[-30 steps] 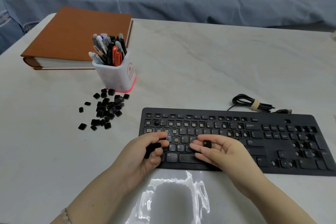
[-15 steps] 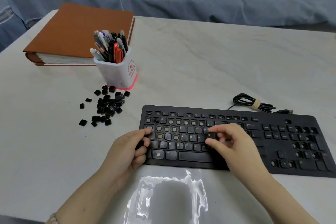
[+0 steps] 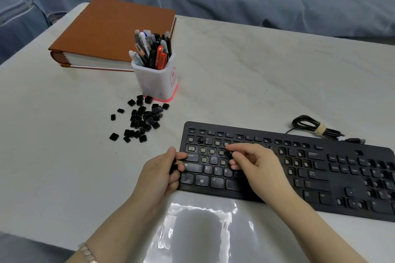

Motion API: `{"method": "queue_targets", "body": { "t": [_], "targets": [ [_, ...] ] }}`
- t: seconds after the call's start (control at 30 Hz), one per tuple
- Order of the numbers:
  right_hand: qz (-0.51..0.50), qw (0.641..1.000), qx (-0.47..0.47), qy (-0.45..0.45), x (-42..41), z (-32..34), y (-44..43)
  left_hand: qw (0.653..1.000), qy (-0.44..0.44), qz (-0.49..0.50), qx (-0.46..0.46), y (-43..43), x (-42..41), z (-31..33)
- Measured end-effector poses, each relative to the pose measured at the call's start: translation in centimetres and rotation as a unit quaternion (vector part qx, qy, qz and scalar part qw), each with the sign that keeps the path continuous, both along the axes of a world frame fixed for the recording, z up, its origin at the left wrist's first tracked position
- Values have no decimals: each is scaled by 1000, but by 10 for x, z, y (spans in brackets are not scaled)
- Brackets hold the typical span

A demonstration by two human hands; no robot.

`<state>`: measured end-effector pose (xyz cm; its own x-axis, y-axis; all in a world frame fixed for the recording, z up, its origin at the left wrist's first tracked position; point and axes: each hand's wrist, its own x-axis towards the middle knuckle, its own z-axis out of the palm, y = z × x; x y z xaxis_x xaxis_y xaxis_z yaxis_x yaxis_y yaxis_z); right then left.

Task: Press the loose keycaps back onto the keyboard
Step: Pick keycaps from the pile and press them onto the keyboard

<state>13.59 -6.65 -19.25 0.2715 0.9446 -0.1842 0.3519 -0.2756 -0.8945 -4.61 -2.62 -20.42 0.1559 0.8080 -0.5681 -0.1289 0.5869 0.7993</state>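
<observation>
The keycap (image 3: 230, 152) is light, hard and slick; we judge it best pinched by its sides, then pushed flat on top. Our right hand (image 3: 256, 166) hangs over the keyboard (image 3: 342, 179), its grip pinching that keycap at the letter rows. Our left hand (image 3: 162, 175), at the keyboard's left edge, curls its grip round spare keycaps (image 3: 173, 166); the pile (image 3: 141, 119) lies on the tabletop (image 3: 256, 81).
</observation>
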Motion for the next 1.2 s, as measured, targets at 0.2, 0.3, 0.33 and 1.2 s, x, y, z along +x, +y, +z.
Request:
{"method": "queue_targets", "body": {
  "t": [0.2,0.3,0.33,1.2],
  "targets": [
    [-26,998,-14,62,-1,0,2,1000,-9,7,-3,-1,1,-1],
    [-28,1000,2,4,1,-1,0,1000,-9,9,-5,-1,2,-1],
    [-27,999,3,-17,1,-3,-1,1000,-10,10,-6,-2,2,-1],
    [19,980,46,-194,-5,-27,-1,1000,20,16,15,-4,5,0]
  ]
}}
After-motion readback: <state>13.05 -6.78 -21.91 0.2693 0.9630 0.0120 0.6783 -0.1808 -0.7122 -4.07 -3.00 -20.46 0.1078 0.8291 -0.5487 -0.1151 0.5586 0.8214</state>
